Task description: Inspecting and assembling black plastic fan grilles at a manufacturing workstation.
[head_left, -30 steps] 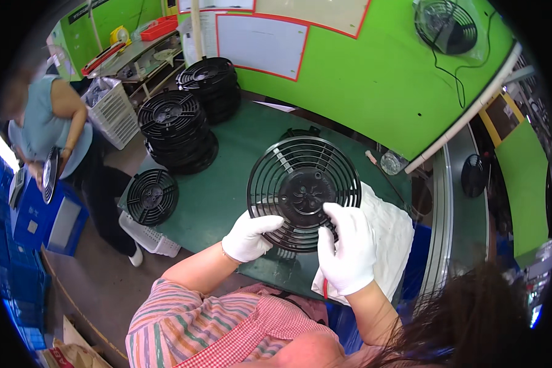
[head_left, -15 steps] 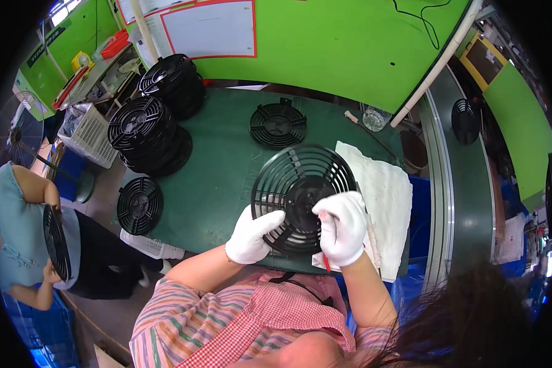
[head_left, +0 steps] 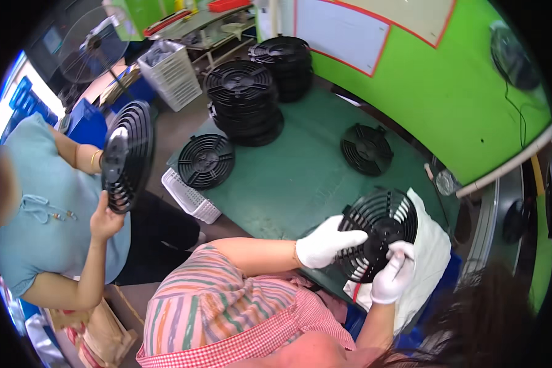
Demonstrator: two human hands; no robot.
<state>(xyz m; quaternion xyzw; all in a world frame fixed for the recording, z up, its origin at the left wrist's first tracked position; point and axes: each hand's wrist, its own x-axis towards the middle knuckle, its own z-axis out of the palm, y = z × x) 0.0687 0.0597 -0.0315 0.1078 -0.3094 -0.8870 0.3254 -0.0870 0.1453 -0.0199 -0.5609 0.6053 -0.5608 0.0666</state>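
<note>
A round black fan grille (head_left: 383, 230) with ring-shaped slats is held tilted above the table's front right part. My left hand (head_left: 330, 243), in a white glove, grips its left edge, thumb over the front. My right hand (head_left: 394, 273), also gloved, is at the grille's lower right, its fingers curled and pinched close to the hub. Whatever is between those fingertips is hidden. Under the grille lies a white cloth (head_left: 432, 245), with a thin red piece (head_left: 356, 292) near its front edge.
Stacked black grilles (head_left: 242, 113) stand at the table's far left, a second stack (head_left: 291, 67) behind. Single grilles lie on the green table (head_left: 288, 178): one at left (head_left: 206, 161), one at the far right (head_left: 367, 148). A co-worker (head_left: 61, 208) on the left holds another grille (head_left: 127, 156).
The view has swung left, showing more of the co-worker, whose grille is now raised. My left hand still grips the grille; my right hand stays curled at its lower right.
</note>
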